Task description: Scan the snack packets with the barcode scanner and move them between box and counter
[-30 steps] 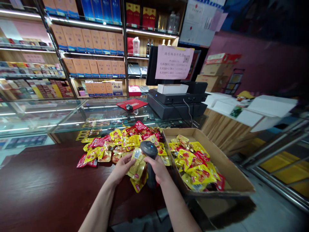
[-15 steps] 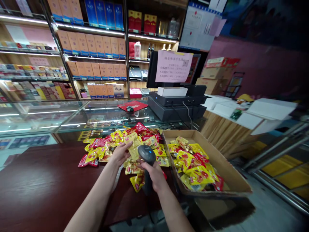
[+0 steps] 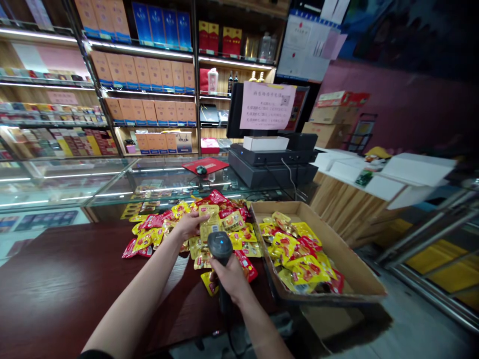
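Observation:
Between the fingers of my left hand (image 3: 189, 225) is a pale gold snack packet (image 3: 209, 219), its barcode side facing me. My right hand (image 3: 232, 277) grips the handle of a black barcode scanner (image 3: 220, 245), whose head is close below the packet and shows a small blue light. Beneath and behind both hands spreads a pile of red, yellow and gold snack packets (image 3: 151, 239) on the dark brown counter (image 3: 67, 279). To the right, a shallow cardboard box (image 3: 346, 259) holds more yellow and red packets (image 3: 309, 269).
Behind the pile runs a glass display counter (image 3: 112, 184) with a red mat (image 3: 209, 164) and a mouse (image 3: 201, 170). A monitor bearing a pink sign (image 3: 266, 105) stands above a black cash drawer (image 3: 269, 169). Open white cartons (image 3: 415, 172) lie at right.
My left hand has brought the gold packet to a more upright, flatter angle, with its barcode now showing. The scanner in my right hand has moved slightly left and down.

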The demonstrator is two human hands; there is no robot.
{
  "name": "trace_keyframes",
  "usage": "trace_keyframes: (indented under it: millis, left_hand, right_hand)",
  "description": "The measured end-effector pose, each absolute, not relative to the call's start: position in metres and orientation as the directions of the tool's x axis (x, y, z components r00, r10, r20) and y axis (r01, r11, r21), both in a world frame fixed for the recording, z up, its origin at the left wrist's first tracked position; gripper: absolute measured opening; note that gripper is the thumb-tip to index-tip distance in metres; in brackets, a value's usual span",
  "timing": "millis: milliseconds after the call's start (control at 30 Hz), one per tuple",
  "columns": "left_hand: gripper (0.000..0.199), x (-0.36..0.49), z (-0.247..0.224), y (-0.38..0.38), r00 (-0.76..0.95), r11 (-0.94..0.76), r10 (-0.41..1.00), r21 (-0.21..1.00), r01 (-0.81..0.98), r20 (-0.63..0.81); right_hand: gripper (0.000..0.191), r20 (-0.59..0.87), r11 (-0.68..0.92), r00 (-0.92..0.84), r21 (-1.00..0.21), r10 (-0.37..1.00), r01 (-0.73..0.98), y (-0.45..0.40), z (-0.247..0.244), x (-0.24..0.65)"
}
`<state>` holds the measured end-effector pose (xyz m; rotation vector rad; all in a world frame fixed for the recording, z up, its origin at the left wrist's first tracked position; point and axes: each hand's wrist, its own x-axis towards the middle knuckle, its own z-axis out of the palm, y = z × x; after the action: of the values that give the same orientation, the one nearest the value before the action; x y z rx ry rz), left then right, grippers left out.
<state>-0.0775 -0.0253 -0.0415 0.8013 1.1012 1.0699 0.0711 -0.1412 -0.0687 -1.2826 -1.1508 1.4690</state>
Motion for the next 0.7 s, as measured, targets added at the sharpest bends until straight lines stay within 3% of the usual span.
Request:
trace_keyframes:
  millis: [433,533,700]
  left_hand:
    - [0.038,-0.086,-0.054,-0.016,0.099,0.298,0.954,0.930,-0.214,-0.283]
    - [0.038,-0.086,-0.052,-0.018,0.111,0.312,0.949,0.924,-0.221,-0.294]
    - [0.035,-0.082,-0.040,-0.034,0.149,0.321,0.944,0.925,-0.201,-0.295]
  right_hand:
    - [0.018,-0.210,-0.211,-0.110,-0.978,0.971,0.005,-0.138,-0.074,0.070]
    - [0.019,-0.207,-0.213,-0.099,-0.976,0.973,-0.050,-0.136,-0.074,0.071]
    - [0.023,-0.066,-0.056,0.039,-0.972,0.997,-0.229,-0.131,-0.056,0.085]
